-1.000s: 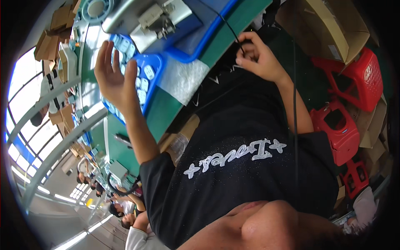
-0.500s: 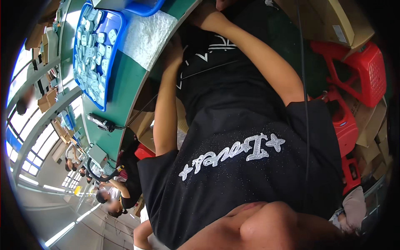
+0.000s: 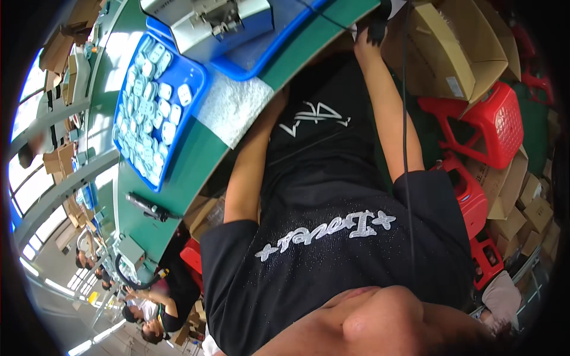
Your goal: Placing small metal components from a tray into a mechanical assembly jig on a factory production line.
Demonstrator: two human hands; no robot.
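Observation:
My left hand [image 3: 278, 103] is down at the table edge, beside the corner of a white foam sheet [image 3: 234, 107]. Its fingers are hidden there. Out to the far right, past the table's edge, reaches my right hand [image 3: 363, 47]. Something black with finger-like ends [image 3: 376, 29] covers most of it, and bits of white show around it; whether this is a glove or a held item I cannot make out. A blue tray [image 3: 199, 80] of many small pale, rounded plastic pieces [image 3: 145, 107] stands on the green table, left of the foam sheet.
A grey-white machine [image 3: 219, 26] stands at the far side by another blue tray [image 3: 243, 74]. A black handheld tool [image 3: 148, 206] with a cord lies on the table [image 3: 190, 154]. Cardboard boxes [image 3: 445, 53] and red stools [image 3: 499, 124] are at right. A black cable [image 3: 405, 118] hangs down.
My right hand has swung out to the right, away from my lap; black material now shows at it. The view has shifted, bringing more of the machine and second tray into sight.

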